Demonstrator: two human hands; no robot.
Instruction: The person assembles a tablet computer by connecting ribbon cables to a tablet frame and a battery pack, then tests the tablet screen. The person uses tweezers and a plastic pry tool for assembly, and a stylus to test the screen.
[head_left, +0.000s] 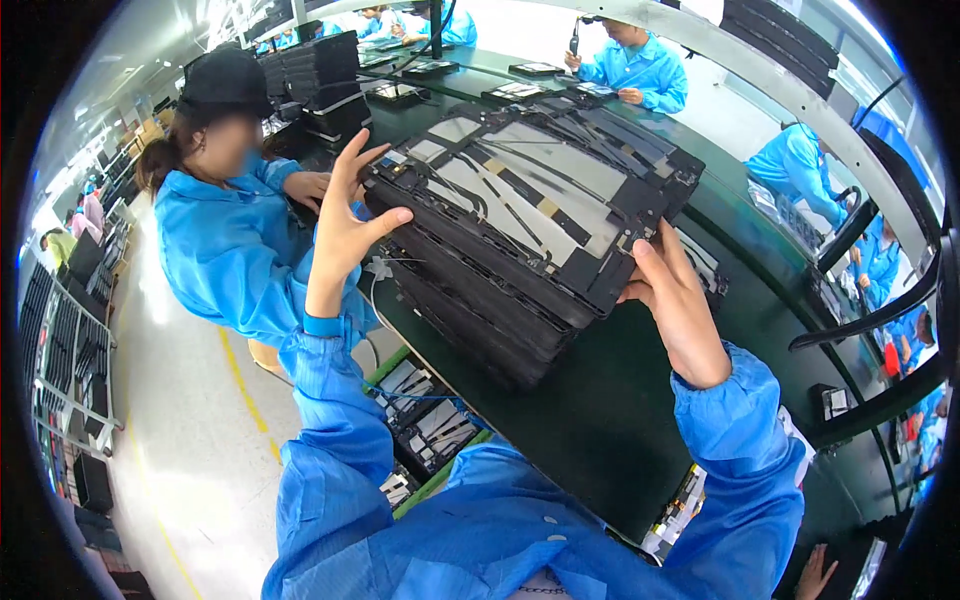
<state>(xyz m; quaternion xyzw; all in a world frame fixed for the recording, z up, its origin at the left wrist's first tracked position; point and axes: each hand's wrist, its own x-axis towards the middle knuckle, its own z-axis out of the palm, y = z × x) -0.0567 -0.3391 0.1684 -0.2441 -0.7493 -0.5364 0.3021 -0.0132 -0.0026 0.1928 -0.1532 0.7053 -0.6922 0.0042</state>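
In front of me is a stack of opened tablets (470,285), black-edged and piled in several layers. The uppermost opened tablet (560,185) shows grey battery panels, dark ribbon cables and small boards. My left hand (345,215) is at the stack's left corner, fingers spread and thumb pointing across toward its edge; whether it touches is hard to tell. At the near right edge, my right hand (675,285) has its thumb over the top tablet's rim and its fingers curled against the side. The stack's underside is hidden.
A dark green bench (600,410) carries the stack. Beside me on the left sits a co-worker (235,220) in a blue smock. Below the bench edge, a green crate (435,485) holds more devices. Black stacked trays (315,85) stand behind; a curved black arm (870,310) is at right.
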